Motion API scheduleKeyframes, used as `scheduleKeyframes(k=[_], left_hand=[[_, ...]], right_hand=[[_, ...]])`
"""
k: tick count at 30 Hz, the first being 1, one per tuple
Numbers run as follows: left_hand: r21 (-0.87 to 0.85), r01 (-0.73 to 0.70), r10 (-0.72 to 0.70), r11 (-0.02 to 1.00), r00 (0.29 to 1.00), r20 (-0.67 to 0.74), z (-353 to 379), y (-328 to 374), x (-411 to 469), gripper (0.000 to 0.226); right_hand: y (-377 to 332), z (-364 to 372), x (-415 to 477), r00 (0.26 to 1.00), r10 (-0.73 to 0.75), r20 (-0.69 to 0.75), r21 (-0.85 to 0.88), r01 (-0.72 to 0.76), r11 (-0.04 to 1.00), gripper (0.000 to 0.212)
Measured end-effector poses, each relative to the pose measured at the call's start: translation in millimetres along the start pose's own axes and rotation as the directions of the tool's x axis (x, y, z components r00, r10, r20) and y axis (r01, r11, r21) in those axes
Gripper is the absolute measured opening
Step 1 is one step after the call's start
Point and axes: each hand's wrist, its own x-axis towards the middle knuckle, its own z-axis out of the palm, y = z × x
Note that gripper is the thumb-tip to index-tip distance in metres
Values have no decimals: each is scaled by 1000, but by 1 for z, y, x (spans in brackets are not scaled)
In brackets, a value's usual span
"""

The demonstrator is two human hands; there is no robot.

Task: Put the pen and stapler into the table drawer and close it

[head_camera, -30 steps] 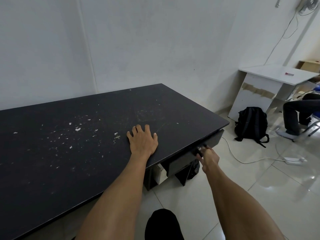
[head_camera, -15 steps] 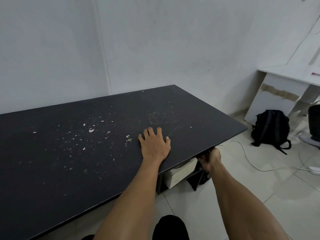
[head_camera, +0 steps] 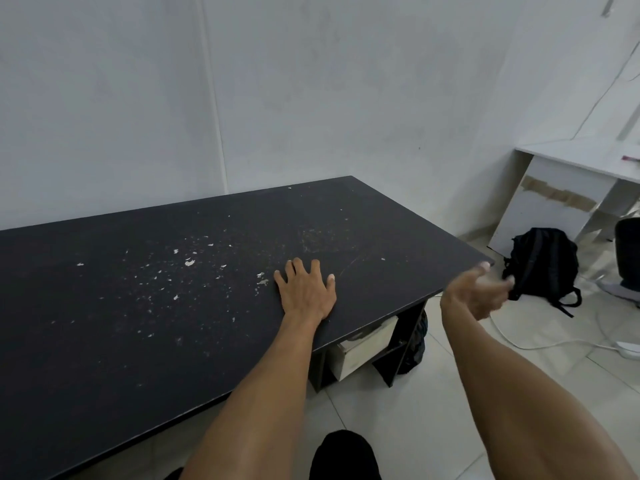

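Desk (head_camera: pixel 138 306): dark top, long axis running from lower left toward the far right corner; pale flecks near its middle; no pen or stapler lies on it.
Left hand (head_camera: pixel 306 292): flat on the desk, palm down, fingers spread, clamped on nothing; close to the desk's near edge.
Right hand (head_camera: pixel 479 292): in the air off the desk's right end, level with its top, palm turned up, fingers loosely apart, its grip empty; blurred by motion.
Drawer: under the desk's right end, below the near edge; no front projects past that edge, so it is judged shut, though the top hides the front itself.
Pen and stapler: not visible anywhere; judged to be inside the drawer.
Governing relation: the drawer lies below and toward the desk from the right hand, which is the nearer hand; the left hand is above it, separated by the top.
Hidden or unclear: drawer front and handle; contents of the pale box (head_camera: pixel 367 344) under the desk; the right fingertips.
Floor beyond the desk's right end: black backpack (head_camera: pixel 543 265), white cable (head_camera: pixel 540 344).
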Motion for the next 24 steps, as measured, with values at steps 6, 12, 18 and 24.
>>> scheduleKeyframes(k=[6, 12, 18, 24], left_hand=[[26, 87, -88, 996, 996, 5, -18, -53, -4, 62], [40, 258, -257, 965, 966, -12, -55, -153, -29, 64], [33, 402, -402, 915, 916, -17, -96, -241, -65, 66], [28, 391, -387, 920, 918, -86, -141, -280, -69, 65]], right_hand=[[-3, 29, -52, 522, -318, 791, -372, 824, 427, 64], [6, 77, -211, 150, -110, 983, -105, 934, 341, 71], [12, 91, -336, -60, -123, 991, 97, 939, 330, 68], [-6, 97, -375, -89, -232, 969, 178, 900, 397, 64]])
